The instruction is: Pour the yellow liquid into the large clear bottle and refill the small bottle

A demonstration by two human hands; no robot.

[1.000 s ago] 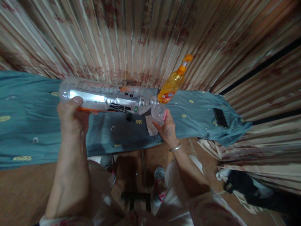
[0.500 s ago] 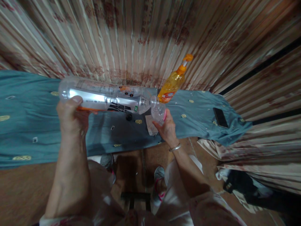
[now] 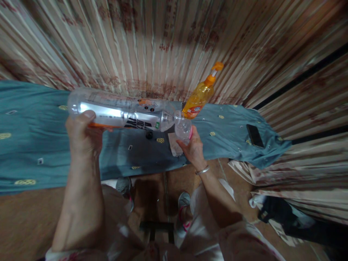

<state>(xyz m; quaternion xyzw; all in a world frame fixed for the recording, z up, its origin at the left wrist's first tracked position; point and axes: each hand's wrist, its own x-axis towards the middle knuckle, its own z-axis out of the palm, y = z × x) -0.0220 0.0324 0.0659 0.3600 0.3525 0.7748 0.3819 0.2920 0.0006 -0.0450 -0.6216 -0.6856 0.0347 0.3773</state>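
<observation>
1. One view is given, from the head camera, looking down over both forearms at a desk [image 3: 32, 145] covered with a teal patterned cloth.
2. A large clear bottle [image 3: 119, 112] is held nearly level above the desk by the left hand [image 3: 81, 136], which is closed around its base end, thumb on top.
3. The bottle's neck is met by a small clear container [image 3: 183, 129], gripped in the closed right hand [image 3: 193, 148]; a metal bangle [image 3: 203, 170] is worn on that wrist.
4. The bottle mouth and the container rim appear to be touching, or very nearly so; whether any liquid is flowing cannot be told.
5. Judged from this pose, the pour is best done by raising the base end slowly, so that the flow is kept thin and the small container is not overrun.
6. The container should be kept upright and pressed close under the mouth, since a gap would let liquid fall onto the cloth.
7. An orange pump bottle [image 3: 199, 95] stands just behind the container, and a bump from the big bottle's neck could tip it.
8. A small black cap-like item [image 3: 149, 135] and a pale square of paper [image 3: 174, 144] lie on the cloth under the bottle.
9. A dark phone [image 3: 255, 135] lies well apart to the right, near the cloth's edge.
10. Striped curtains [image 3: 163, 43] hang behind the desk.
</observation>
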